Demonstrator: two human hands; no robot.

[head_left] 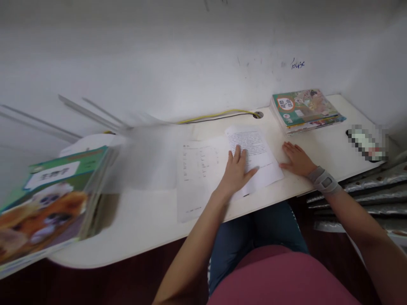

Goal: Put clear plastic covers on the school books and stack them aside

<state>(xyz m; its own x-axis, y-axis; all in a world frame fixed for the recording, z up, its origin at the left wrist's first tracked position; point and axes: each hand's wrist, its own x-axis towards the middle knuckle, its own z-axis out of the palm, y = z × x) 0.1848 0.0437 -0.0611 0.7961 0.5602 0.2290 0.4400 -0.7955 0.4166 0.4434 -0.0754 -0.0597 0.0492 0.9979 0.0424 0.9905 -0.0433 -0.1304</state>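
My left hand (234, 171) lies with spread fingers on a printed white booklet (252, 148), holding nothing. The booklet is folded or open to a page of dense text. Just right of it, my right hand (297, 159) rests flat on the white desk (152, 224), fingers stretched out, its thumb close to the booklet's edge. A grey band circles that wrist. Partly under the booklet's left side, or beside it, lies a printed sheet (199, 182) with short lines and a few red marks. I cannot tell whether sheet and booklet are joined.
A stack of green-covered books (307, 108) stands at the back right. Beyond my right hand lies a phone-like object (365, 144), blurred out. More books (54, 203) with an animal cover fill the left. Yellow and black cables (219, 115) run along the wall into a desk hole.
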